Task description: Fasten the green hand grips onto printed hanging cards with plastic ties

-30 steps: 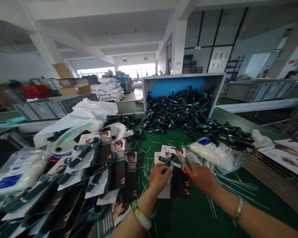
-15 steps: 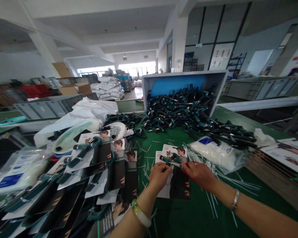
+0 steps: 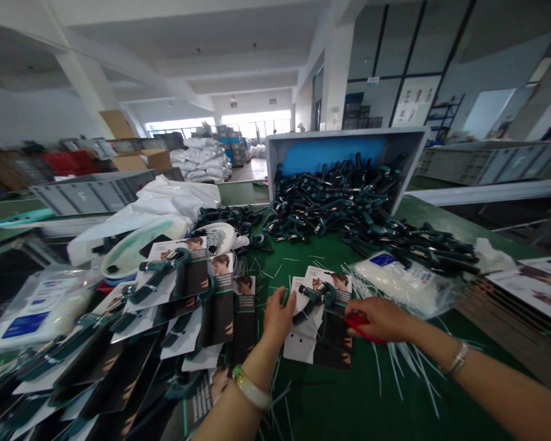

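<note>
A printed backing card [image 3: 330, 349] lies on the green tabletop between my hands. Fixed to its upper part is a dark green, pliers-like hand tool [image 3: 321, 295] with a metal head. My left hand [image 3: 279, 312] is beside the card's left edge, thumb and fingers apart, with nothing visible in it. At the card's right side, my right hand [image 3: 383, 318] grips red-handled scissors [image 3: 359, 323]; their blades are mostly hidden. Thin white cable ties [image 3: 406, 361] are fanned out beneath and beyond my right hand.
Carded tools [image 3: 174, 275] are piled at left. A grey crate [image 3: 413, 165] on its side spills loose tools [image 3: 340, 202] across the table's back. Plastic bags [image 3: 395, 275] lie behind my right hand, and stacked cards [image 3: 528, 288] stand at far right. Cut tie ends litter the tabletop.
My left hand has let go of the tool on the card and moved left, its fingers spreading. My right hand has drawn the scissors back to the right, away from the tool.
</note>
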The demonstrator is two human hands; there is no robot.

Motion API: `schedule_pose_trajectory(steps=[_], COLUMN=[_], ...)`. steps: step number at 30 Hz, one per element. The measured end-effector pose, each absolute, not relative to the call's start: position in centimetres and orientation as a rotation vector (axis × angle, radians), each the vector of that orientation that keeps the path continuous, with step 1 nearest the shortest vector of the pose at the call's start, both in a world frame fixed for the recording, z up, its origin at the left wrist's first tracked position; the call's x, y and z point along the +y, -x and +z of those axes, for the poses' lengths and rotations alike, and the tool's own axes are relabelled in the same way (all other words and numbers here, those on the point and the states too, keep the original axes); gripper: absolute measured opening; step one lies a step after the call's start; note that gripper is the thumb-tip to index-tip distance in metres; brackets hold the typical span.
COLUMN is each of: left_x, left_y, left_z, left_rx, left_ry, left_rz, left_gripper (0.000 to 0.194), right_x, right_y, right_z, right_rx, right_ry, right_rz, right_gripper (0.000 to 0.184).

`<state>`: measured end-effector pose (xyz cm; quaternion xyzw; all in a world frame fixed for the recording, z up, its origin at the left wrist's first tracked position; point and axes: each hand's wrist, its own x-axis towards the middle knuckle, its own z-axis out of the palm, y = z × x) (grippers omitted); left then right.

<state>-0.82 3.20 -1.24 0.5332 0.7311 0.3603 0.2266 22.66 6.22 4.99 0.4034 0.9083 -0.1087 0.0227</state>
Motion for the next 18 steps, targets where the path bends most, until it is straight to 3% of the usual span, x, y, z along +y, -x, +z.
schedule_pose_trajectory(steps=[3, 6, 18], left_x=[2.7, 2.3, 2.3], left_y=[1.3, 1.2, 2.1], left_z=[-1.4, -1.5, -1.4], left_rx=[1.977, 1.933, 1.833], left_ry=[-1.532, -1.574, -1.588], left_rz=[0.904, 0.838, 0.726], left_gripper=[0.031, 0.026, 0.033], right_x=[7.0, 7.8, 10.5], right_y=[-22.0, -20.5, -17.5], right_z=[7.2, 8.3, 6.8], right_rx=[2.702, 2.64, 2.434], right_ry=[-1.149, -1.079, -1.017], right_rz=[-0.557, -0.577, -1.003], right_gripper=[0.041, 0.04, 0.055])
